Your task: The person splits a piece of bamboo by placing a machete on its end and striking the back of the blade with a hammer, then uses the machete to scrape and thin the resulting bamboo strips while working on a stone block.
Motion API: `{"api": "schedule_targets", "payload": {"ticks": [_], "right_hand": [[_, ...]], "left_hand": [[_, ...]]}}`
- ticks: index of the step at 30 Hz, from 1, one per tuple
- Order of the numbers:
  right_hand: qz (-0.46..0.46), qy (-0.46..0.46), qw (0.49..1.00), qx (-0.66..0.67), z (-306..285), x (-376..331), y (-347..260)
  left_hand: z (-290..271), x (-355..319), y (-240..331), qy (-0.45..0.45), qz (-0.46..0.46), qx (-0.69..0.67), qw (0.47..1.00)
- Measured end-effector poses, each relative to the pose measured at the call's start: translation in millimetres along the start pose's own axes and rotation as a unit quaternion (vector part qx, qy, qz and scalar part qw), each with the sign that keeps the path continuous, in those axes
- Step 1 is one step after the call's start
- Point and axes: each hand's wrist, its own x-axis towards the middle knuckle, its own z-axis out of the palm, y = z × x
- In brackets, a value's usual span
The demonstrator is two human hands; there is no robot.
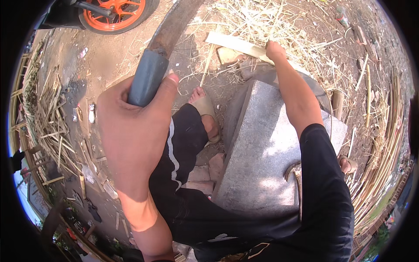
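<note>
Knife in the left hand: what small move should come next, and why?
Probably ease the knife toward the exposed left part of the pale strip, well clear of the right hand. The left hand grips the handle, the blade is apart from the strip, and the right hand appears to hold the strip.

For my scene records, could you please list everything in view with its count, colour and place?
Knife: 1, grey-handled, upper left
Flat strip: 1, pale yellow, upper centre
Block: 1, grey, right of centre
Wheel: 1, orange and black, top left
Shavings: many, straw-coloured, top centre
Sticks: many, tan, both side edges
Bricks: several, pinkish, below centre
Sandals: 2, tan, centre and right
Sleeve: 1, black, lower right
Left hand: 1, bare, around knife
Right hand: 1, bare, on strip
</note>
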Motion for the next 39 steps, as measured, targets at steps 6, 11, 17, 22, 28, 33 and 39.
{"api": "schedule_targets", "payload": {"ticks": [6, 11, 17, 22, 28, 33, 39], "right_hand": [[-0.071, 0.066, 0.990, -0.102, -55, -23, 47], [-0.031, 0.079, 0.996, -0.024, -46, -39, 84], [-0.073, 0.012, 0.997, -0.004, -42, -20, 35], [-0.037, 0.061, 0.997, -0.041, -5, -12, 42], [-0.062, 0.081, 0.994, -0.037, -45, -28, 44], [-0.020, 0.199, 0.980, -0.009, -104, -59, 93], [0.048, 0.268, 0.937, 0.220, -211, -185, 156]], "left_hand": [[14, -8, 18, -0.039, 0.043, -0.024, 0.998], [11, -23, 33, -0.094, 0.094, -0.080, 0.988], [11, -21, 32, -0.097, 0.073, -0.106, 0.987], [19, -10, 18, -0.029, 0.088, -0.009, 0.996], [14, -20, 11, 0.022, 0.080, 0.014, 0.996], [11, -30, 21, 0.007, 0.108, -0.051, 0.993], [10, -45, 34, 0.002, 0.185, -0.105, 0.977]]}}
